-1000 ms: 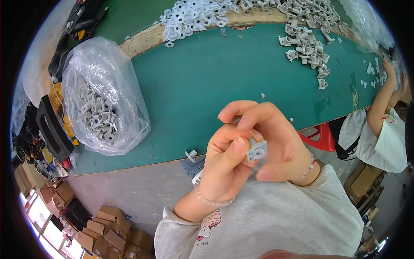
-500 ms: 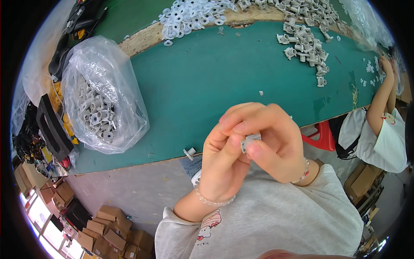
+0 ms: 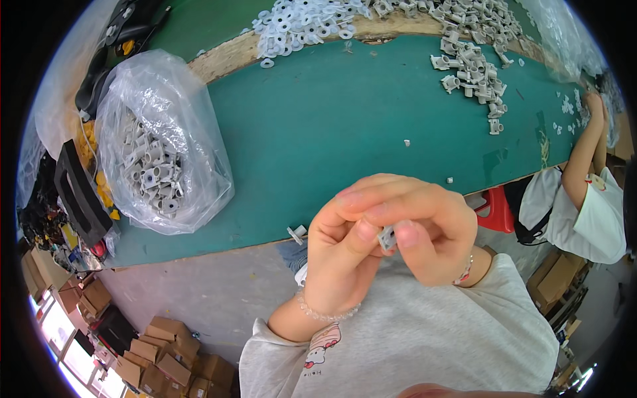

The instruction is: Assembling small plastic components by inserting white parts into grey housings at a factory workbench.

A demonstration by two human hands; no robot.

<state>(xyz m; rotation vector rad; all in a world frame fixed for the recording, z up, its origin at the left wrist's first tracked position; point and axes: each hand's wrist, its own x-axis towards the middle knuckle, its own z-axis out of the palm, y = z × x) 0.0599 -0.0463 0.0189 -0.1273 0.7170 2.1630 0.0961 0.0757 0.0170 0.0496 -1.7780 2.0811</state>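
Note:
Both my hands meet in front of my chest, just off the near edge of the green table. Between their thumbs and fingers is one small grey plastic fitting (image 3: pixel 387 237), mostly covered by the fingertips. My left hand (image 3: pixel 345 245) pinches it from the left. My right hand (image 3: pixel 431 229) curls over from the right with its thumb against it. A single loose grey fitting (image 3: pixel 297 233) lies at the table edge beside my left hand. Farther off, a pile of the same grey fittings (image 3: pixel 474 73) and a heap of translucent white washers (image 3: pixel 298 26) lie on the table.
A clear plastic bag (image 3: pixel 162 146) of grey fittings stands at the left, near a black handle-shaped piece (image 3: pixel 79 192). At the right, another person's arm (image 3: pixel 584 146) reaches over small white pieces. A red stool (image 3: pixel 496 211) stands under the table edge; cardboard boxes (image 3: pixel 159 358) are stacked lower left.
My hands have come slightly lower and nearer to me. The fitting is turned between my fingertips, and less of it shows now.

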